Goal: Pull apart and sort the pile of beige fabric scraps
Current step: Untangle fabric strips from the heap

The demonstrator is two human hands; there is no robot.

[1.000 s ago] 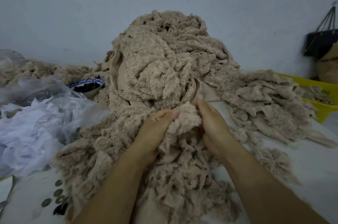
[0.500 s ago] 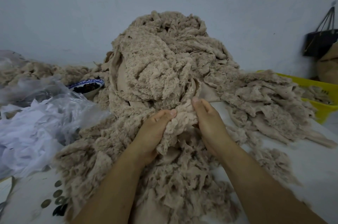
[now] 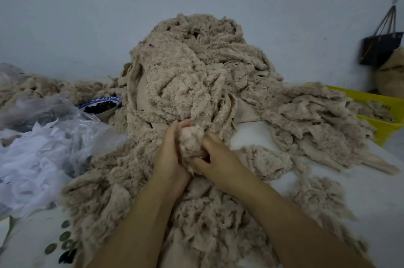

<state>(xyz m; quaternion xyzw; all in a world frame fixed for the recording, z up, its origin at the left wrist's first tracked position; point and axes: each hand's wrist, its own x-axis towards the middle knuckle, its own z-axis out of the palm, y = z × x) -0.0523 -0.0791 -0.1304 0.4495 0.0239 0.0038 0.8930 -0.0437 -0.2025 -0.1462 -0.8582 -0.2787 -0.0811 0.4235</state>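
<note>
A tall pile of beige fluffy fabric scraps [image 3: 192,66] rises against the wall and spills toward me over the table. At its foot both hands hold one bunched scrap [image 3: 190,139]. My left hand [image 3: 169,156] cups the wad from the left, its fingers curled over the top. My right hand [image 3: 215,158] grips it from the right, fingers bent into the fluff. More beige scraps [image 3: 310,114] are spread out to the right.
A heap of clear plastic and white material [image 3: 39,149] lies at the left, with a blue-rimmed bowl [image 3: 102,105] behind it. A yellow crate [image 3: 384,110] holding scraps stands at the right, a dark bag [image 3: 380,49] hanging above. Several coins [image 3: 63,241] lie near the front left.
Both hands have closed in on the scrap, squeezing it into a tighter wad; my right hand's fingers, straight before, are now bent into it.
</note>
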